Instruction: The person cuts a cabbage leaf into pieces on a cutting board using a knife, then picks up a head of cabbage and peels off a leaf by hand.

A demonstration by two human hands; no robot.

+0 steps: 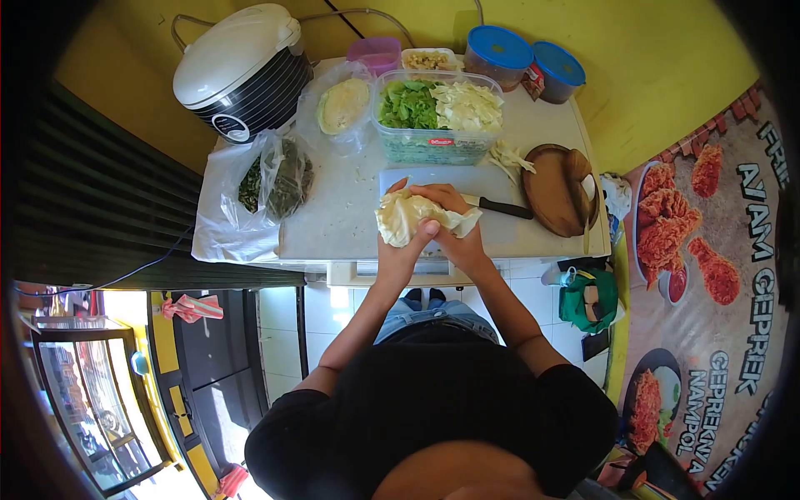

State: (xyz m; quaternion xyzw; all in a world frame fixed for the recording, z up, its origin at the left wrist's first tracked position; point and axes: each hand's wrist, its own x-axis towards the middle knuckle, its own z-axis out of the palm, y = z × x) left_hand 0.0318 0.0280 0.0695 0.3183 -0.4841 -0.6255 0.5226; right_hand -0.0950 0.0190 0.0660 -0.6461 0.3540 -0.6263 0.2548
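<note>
Both my hands are closed around pale cabbage leaves [402,218] above the table's front part. My left hand [402,257] grips them from the left, thumb pointing inward. From the right, my right hand [460,248] holds them, its fingers curled over the top. Beneath lies a white cutting board [396,177], partly covered by my hands. A knife [507,208] with a black handle rests just right of my right hand, most of its blade hidden. Behind the board stands a clear plastic container [437,150] with chopped green leaves [408,105] and shredded cabbage [468,107].
A rice cooker [237,71] occupies the back left. Nearby are a cut cabbage in plastic [343,107] and a bag of dark greens [279,177]. Blue-lidded tubs [500,48] stand at the back. On the right are a wooden mortar [554,196] and cabbage scraps [510,157].
</note>
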